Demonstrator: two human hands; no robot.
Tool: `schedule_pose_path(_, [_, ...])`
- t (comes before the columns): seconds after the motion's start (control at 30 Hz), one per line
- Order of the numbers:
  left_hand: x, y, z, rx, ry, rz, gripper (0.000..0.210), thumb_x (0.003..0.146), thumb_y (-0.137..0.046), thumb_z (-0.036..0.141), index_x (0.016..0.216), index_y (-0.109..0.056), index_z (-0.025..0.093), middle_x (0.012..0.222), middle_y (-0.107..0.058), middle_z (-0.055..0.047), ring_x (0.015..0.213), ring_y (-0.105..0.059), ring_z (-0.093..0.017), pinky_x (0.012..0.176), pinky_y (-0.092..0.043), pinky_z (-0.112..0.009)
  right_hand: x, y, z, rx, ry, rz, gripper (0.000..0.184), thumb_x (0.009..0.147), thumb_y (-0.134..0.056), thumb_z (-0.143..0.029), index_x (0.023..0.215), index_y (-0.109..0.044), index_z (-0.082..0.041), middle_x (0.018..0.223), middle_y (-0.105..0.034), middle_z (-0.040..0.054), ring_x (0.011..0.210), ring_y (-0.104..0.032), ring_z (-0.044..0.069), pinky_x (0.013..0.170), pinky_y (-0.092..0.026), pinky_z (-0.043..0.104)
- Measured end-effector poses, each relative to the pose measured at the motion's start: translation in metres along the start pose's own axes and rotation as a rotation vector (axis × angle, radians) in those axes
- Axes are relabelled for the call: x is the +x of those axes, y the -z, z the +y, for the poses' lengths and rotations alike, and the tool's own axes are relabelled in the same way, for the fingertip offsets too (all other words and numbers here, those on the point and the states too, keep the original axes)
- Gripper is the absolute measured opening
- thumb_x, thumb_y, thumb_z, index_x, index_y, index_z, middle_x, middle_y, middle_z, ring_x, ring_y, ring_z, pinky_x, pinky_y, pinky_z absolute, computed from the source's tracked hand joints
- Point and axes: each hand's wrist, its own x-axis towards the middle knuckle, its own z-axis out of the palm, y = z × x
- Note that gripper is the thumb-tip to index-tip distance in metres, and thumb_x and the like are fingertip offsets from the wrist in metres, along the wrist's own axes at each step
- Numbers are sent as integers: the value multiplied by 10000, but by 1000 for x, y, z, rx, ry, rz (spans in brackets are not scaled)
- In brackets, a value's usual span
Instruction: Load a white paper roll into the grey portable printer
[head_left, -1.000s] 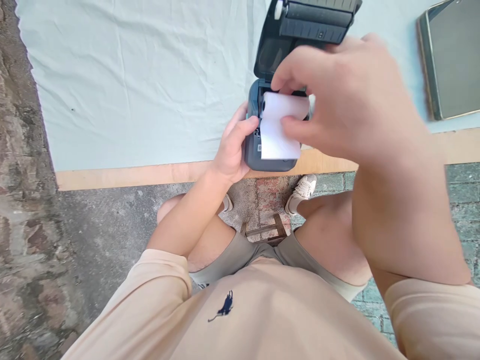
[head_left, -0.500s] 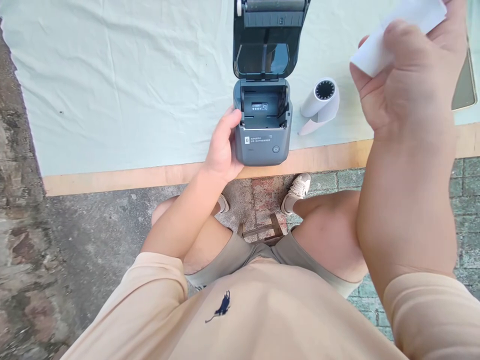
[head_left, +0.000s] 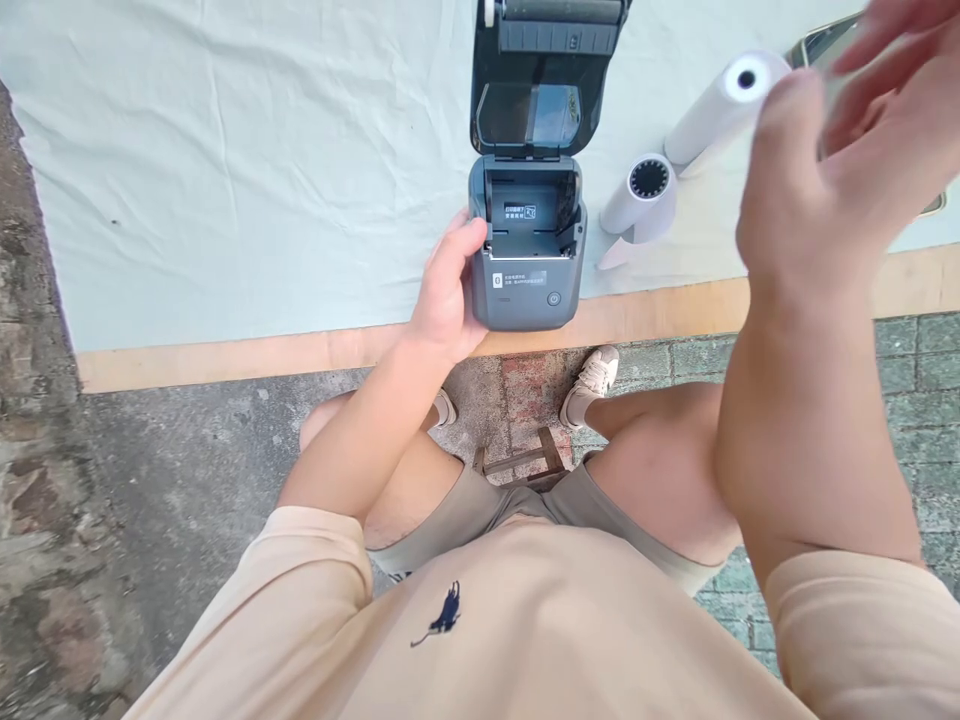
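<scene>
On cloth-covered tabletop, clasps open printer in left grip and holds right grip unclenched beside taller white roll.

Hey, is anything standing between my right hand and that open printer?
Yes: the longer white roll, nearest your right hand, then the shorter white roll beside the printer, both on the cloth. I can't tell whether your hand is high enough to clear them.

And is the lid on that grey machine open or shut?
Open. The lid is tipped back from the grey machine, and the white print inside the hollow shows.
</scene>
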Motion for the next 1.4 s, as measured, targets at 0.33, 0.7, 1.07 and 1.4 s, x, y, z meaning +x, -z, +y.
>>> schedule_pose_path(0.33, [0, -1, -1, 20, -26, -23, 354, 916, -430, 469, 1033, -639, 208, 962, -750, -30, 1286, -633, -229, 1114, -512, -356, -16, -13, -51, -148, -245, -396, 315, 679, -671, -241, 843, -405, -278, 964, -625, 36, 806, -556, 223, 643, -402, 360])
schedule_pose_path(0.7, [-1, -3, 1, 35, -47, -41, 283, 934, -438, 430, 999, -617, 221, 932, -741, -16, 1224, -672, -222, 1046, -560, -373, 1, -13, -57, 517, 69, -18, 210, 768, -572, -243, 810, -367, -268, 851, -445, 26, 845, -519, 165, 769, -449, 345])
schedule_pose_path(1.07, [-8, -13, 4, 10, -36, -18, 157, 927, -497, 312, 1040, -546, 214, 948, -680, -5, 1289, -629, -236, 1033, -567, -384, 7, -17, -101, -217, 145, -711, 355, 802, -517, -154, 1112, -640, -273, 1013, -699, 40, 977, -656, 300, 834, -428, 458])
schedule_pose_path(1.4, [-4, -8, 2, 28, -32, -27, 266, 867, -575, 449, 1025, -564, 235, 968, -698, -20, 1310, -610, -261, 1022, -579, -397, 11, -11, -100, -85, 140, -689, 384, 731, -517, -134, 1095, -554, -251, 1008, -682, 29, 903, -649, 252, 683, -453, 378])
